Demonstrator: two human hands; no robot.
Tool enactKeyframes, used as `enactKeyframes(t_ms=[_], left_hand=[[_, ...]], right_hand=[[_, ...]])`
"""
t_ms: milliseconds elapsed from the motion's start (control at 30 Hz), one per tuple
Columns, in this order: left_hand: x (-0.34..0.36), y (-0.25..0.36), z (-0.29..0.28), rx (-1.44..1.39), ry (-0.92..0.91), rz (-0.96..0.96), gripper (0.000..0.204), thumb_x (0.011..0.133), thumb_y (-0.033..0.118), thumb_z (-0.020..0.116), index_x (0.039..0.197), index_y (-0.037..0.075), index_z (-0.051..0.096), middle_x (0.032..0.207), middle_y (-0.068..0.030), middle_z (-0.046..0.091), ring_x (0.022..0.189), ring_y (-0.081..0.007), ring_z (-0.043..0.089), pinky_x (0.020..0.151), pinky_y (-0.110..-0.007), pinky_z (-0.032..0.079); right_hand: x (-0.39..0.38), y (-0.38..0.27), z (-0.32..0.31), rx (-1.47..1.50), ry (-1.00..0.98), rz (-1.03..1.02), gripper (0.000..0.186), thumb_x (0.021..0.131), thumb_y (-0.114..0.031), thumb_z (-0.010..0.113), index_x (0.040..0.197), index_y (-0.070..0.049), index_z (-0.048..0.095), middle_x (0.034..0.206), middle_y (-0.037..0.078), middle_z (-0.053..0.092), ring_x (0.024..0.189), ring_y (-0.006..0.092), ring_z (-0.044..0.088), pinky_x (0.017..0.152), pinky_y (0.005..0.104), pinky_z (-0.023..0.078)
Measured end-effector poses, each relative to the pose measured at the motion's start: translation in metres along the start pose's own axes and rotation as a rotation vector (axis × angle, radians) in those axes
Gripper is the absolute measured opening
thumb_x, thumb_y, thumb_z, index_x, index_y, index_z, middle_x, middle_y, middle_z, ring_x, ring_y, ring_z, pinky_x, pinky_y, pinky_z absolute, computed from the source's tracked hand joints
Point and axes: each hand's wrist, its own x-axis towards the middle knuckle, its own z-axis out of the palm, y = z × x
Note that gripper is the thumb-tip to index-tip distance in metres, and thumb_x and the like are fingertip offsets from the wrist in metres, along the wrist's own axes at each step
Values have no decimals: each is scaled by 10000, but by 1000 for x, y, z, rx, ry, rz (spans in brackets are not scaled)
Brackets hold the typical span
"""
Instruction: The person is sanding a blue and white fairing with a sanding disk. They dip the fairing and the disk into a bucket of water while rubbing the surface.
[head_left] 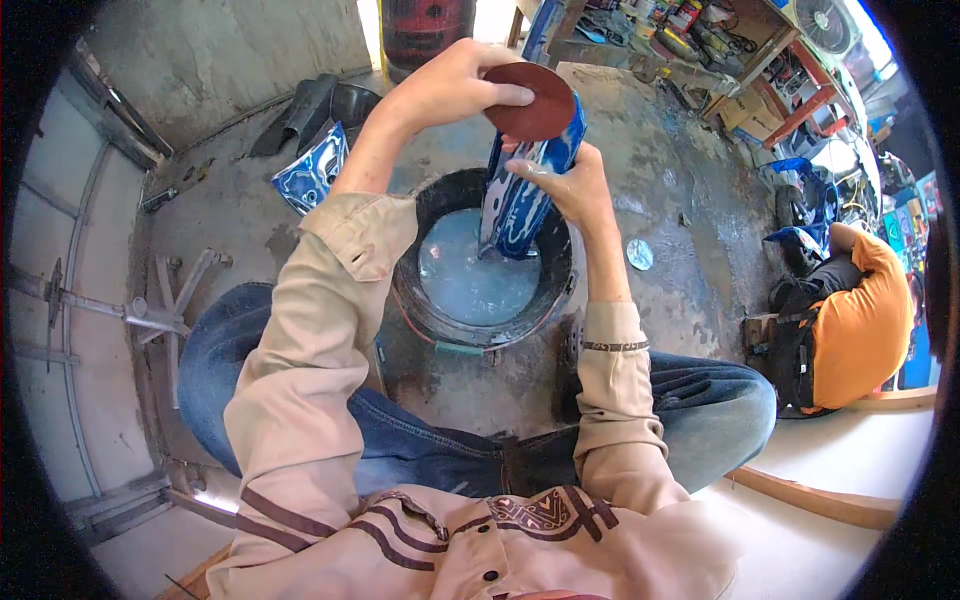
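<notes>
My left hand [462, 82] pinches a round reddish-brown sanding disc [540, 105] by its edge, thumb on its face. The disc covers the top of a long blue-and-white painted panel [522, 212], which looks like a piece of vehicle bodywork. Gripping this panel along its right side is my right hand [582, 190], partly hidden behind the disc. The panel stands tilted, its lower end over a black bucket [408, 292] of cloudy water [475, 285]. Whether that end touches the water, I cannot tell.
Another blue-and-white panel [312, 172] and black plastic parts [300, 115] lie at the far left. A metal stand [165, 315] is on the left. A pale round disc [640, 254] lies right of the bucket. A person in orange [865, 320] crouches at right; cluttered shelves [690, 65] stand behind.
</notes>
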Motion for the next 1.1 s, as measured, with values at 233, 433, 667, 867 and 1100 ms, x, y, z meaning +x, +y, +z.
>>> enactKeyframes(t_ms=[233,433,667,867,1100], left_hand=[[-75,-79,15,-253,329,-322,385,967,107,771,1331,-12,740,1183,-77,796,1042,-138,730,942,-329,579],[-128,-178,83,84,260,-553,355,845,125,736,1177,15,800,1014,-186,818,952,-268,786,887,-412,593],[-134,-133,163,451,352,-558,450,803,69,712,1249,80,774,970,-303,745,960,-500,728,923,-547,578],[-137,-101,234,291,476,-300,890,821,-134,579,1657,-44,290,1556,-380,485,1464,-493,489,1197,-497,454],[-92,-4,215,244,502,-53,921,831,-174,513,1688,-48,200,1737,-299,245,1581,-500,295,1268,-485,375]], right_hand=[[-1,0,-20,132,-181,101,494,869,-48,874,1325,21,697,1253,101,778,1156,170,719,1049,367,568],[-6,-3,-20,49,96,101,322,1023,-279,767,1062,41,785,969,92,825,867,147,769,809,324,598],[-12,16,-11,226,277,55,275,1044,-185,732,1090,85,749,994,160,810,908,206,784,829,354,629],[-16,27,-11,241,232,-39,725,1065,-591,618,1139,125,705,1017,207,793,937,265,786,869,388,640],[-21,27,-9,171,270,-61,844,1029,-717,532,1137,102,709,1011,165,797,956,224,775,888,361,621]])
